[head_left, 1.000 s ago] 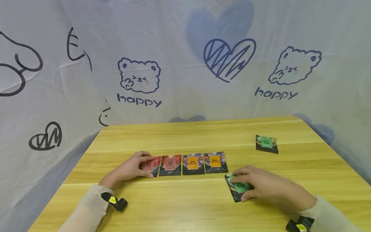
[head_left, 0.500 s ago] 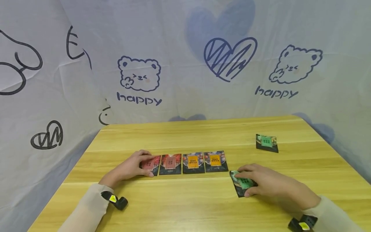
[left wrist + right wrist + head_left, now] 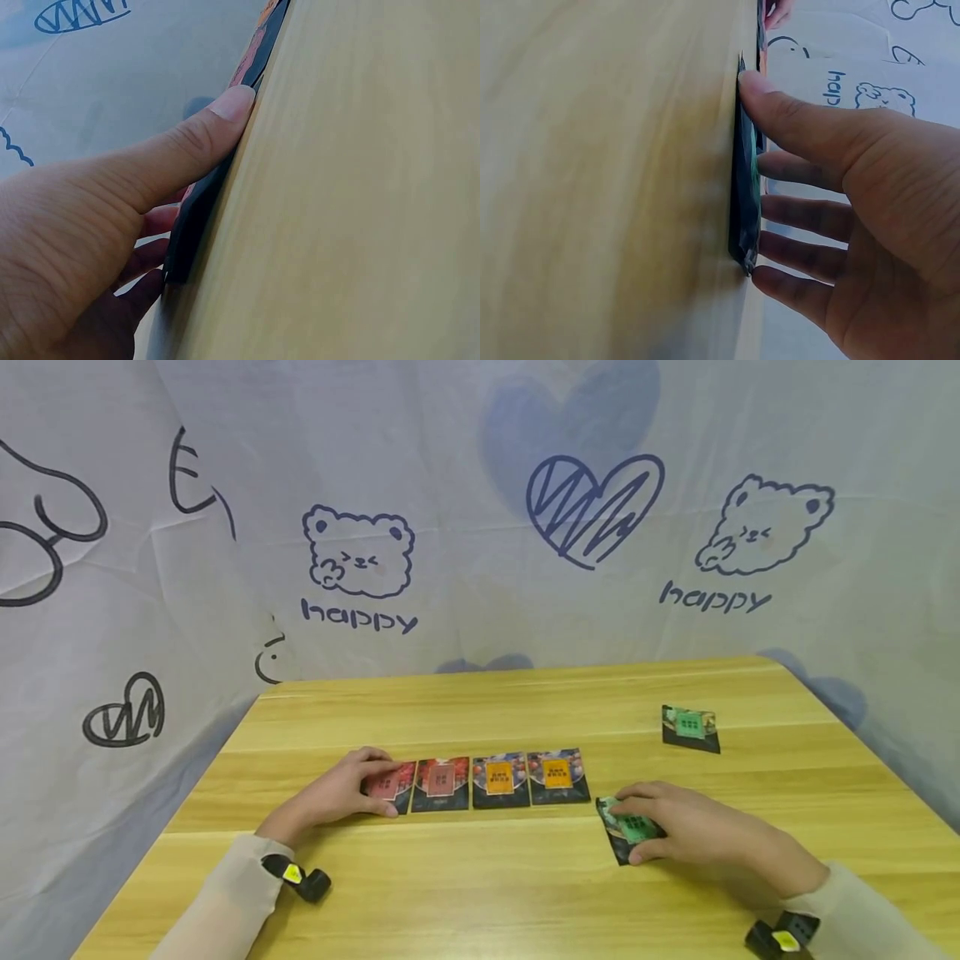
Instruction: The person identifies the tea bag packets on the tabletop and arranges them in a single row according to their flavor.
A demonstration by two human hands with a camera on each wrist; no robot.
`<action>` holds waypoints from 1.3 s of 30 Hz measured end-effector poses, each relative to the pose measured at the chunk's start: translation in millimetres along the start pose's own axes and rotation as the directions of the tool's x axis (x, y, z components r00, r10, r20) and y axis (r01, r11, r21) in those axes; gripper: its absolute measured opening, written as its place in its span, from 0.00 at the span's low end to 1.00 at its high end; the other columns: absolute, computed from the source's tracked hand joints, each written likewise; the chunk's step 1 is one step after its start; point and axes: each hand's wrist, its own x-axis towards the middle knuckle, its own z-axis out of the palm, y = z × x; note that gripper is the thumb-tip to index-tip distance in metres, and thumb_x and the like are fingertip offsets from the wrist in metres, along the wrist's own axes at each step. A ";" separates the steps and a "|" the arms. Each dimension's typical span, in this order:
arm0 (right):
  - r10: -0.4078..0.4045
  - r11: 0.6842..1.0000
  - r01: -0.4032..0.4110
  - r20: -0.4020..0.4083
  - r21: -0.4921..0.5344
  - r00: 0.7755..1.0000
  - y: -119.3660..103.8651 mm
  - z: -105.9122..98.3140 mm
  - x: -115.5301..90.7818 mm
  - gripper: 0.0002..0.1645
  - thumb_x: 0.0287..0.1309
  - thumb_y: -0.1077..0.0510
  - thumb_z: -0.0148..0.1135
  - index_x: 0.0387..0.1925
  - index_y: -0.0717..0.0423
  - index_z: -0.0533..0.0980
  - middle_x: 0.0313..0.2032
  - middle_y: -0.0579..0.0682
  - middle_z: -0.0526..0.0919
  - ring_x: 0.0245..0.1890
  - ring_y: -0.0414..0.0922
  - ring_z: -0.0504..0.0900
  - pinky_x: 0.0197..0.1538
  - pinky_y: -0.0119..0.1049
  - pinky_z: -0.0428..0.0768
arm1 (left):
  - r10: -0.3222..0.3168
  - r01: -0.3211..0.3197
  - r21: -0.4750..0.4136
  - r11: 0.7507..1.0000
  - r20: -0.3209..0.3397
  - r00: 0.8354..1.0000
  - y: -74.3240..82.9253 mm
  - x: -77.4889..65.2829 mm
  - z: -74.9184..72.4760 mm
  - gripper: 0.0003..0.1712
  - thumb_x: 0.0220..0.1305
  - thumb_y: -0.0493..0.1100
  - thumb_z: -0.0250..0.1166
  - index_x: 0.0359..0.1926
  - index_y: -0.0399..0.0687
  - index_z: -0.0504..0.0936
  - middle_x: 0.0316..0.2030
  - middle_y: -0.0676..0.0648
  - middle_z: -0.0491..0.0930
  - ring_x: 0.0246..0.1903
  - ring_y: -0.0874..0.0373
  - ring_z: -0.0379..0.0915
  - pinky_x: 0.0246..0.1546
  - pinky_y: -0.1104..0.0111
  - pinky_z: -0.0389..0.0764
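Observation:
Four-sided flat sachets lie in a row across the table: two with red labels at the left, two with orange labels at the right. My left hand (image 3: 348, 789) holds the leftmost red sachet (image 3: 388, 787), thumb along its near edge and fingertips on its far and left edges; the hand covers its left part. My right hand (image 3: 690, 827) holds a green-labelled sachet (image 3: 624, 832) by its edges between thumb and fingers. That sachet sits tilted, low over the table, just nearer than the row's right end. In the right wrist view, the thumb presses one corner of the green sachet (image 3: 744, 180).
Beside the held one stand the second red sachet (image 3: 441, 785) and the orange sachets (image 3: 500, 782), close side by side. Another green sachet (image 3: 690, 728) lies at the back right of the wooden table (image 3: 450, 893). A printed white cloth (image 3: 480, 593) hangs behind the table.
My right hand has shifted slightly right and away from me, bringing the green sachet along. The left hand and the row stay in place.

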 end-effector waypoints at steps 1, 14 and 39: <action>0.004 1.000 -0.004 -0.005 0.002 1.000 0.2 0.6 0.1 0.43 0.57 0.30 0.59 0.65 0.53 0.72 0.64 0.57 0.70 0.62 0.61 0.68 0.58 0.59 0.70 | -0.001 0.001 0.001 1.000 0.000 1.000 0.0 -0.2 -0.1 0.48 0.49 0.65 0.74 0.66 0.45 0.74 0.63 0.39 0.65 0.63 0.40 0.60 0.60 0.46 0.65; 0.048 0.999 -0.048 -0.016 0.012 0.999 6.0 -1.8 0.9 0.41 0.58 0.32 0.61 0.65 0.51 0.72 0.64 0.56 0.70 0.63 0.61 0.68 0.59 0.59 0.70 | -0.013 0.013 -0.009 1.000 0.005 1.000 0.5 1.1 -0.6 0.48 0.49 0.64 0.74 0.66 0.45 0.74 0.64 0.40 0.64 0.63 0.41 0.59 0.60 0.46 0.65; 0.054 0.998 -0.055 -0.056 -0.026 0.997 25.4 -6.7 18.9 0.40 0.58 0.36 0.64 0.65 0.55 0.72 0.63 0.61 0.70 0.62 0.64 0.68 0.59 0.61 0.68 | -0.014 0.014 -0.010 1.000 0.012 1.000 2.4 -1.3 -3.3 0.49 0.49 0.65 0.73 0.66 0.44 0.73 0.64 0.40 0.64 0.63 0.40 0.59 0.60 0.46 0.65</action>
